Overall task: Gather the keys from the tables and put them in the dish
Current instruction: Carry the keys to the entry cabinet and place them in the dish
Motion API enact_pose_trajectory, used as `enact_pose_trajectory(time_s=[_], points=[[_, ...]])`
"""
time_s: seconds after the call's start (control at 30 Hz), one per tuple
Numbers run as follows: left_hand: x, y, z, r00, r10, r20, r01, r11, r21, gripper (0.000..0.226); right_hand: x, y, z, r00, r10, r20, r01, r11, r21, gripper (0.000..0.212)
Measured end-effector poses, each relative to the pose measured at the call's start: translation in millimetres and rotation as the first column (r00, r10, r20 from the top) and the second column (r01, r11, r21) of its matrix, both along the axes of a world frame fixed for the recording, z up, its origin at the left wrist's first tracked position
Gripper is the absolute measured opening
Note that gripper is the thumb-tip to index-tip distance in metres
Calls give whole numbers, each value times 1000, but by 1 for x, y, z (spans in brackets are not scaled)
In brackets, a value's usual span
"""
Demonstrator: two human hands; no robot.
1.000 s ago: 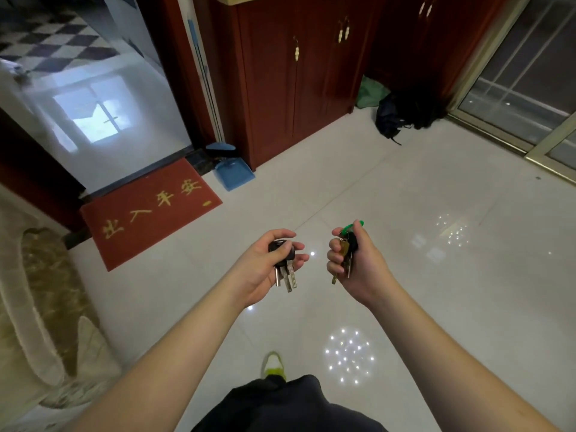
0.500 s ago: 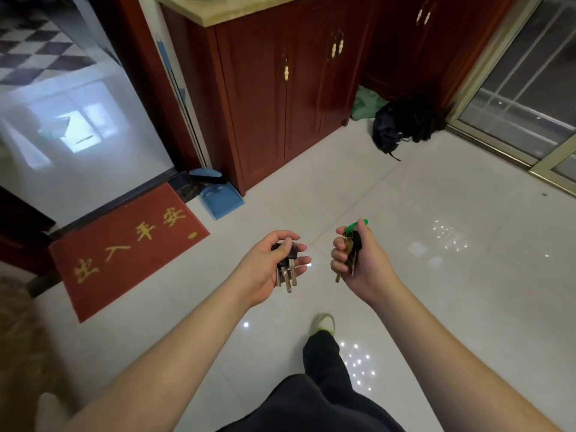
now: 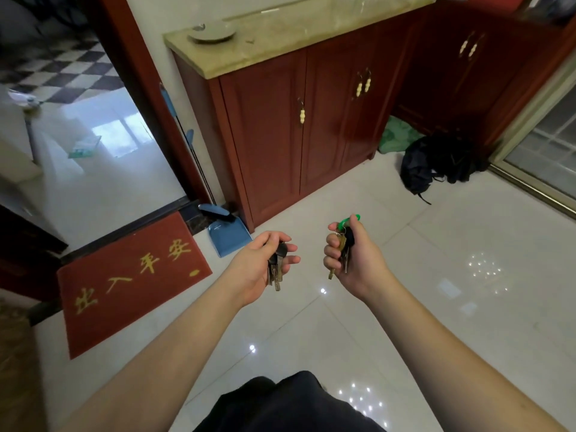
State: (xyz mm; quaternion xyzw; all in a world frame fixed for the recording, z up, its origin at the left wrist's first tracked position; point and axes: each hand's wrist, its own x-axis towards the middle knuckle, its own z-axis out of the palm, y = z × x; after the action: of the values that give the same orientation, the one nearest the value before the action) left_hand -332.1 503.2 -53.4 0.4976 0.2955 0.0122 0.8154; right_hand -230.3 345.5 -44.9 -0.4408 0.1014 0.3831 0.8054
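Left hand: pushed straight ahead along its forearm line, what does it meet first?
Likely the red cabinet, near its left door; the left hand holds keys over bare floor. Depth unclear.

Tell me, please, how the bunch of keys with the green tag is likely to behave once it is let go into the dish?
The green-tagged bunch hangs loose from the right hand, so it will probably splay and clatter. The dish looks shallow, so keys might slide out.

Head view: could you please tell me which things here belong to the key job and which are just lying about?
Job: left hand with keys; right hand with green-tagged keys; dish.
Lying about: doormat; dustpan; black bag.
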Motion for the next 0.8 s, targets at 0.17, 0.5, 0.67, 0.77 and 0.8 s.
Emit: enact_pose_trajectory(time_s=[0.17, 0.5, 0.67, 0.77, 0.8], points=[[56, 43, -4, 998, 60, 4, -60, 993, -102, 17, 59, 44, -6, 998, 62, 7, -62, 998, 0, 41], [167, 179, -7, 984, 37, 175, -6, 984, -176, 33, 178, 177, -11, 990, 134, 48, -132, 990, -53, 42], [223, 237, 5, 971, -30, 235, 56, 993, -105, 31, 228, 226, 0, 989, 131, 74, -130, 991, -12, 43], [252, 259, 14, 970, 4, 243, 23, 994, -109, 32, 254, 247, 4, 989, 131, 65, -131, 991, 0, 43], [262, 265, 16, 971, 28, 238, -1, 993, -114, 32, 263, 255, 5, 988, 136, 67, -137, 991, 4, 43]])
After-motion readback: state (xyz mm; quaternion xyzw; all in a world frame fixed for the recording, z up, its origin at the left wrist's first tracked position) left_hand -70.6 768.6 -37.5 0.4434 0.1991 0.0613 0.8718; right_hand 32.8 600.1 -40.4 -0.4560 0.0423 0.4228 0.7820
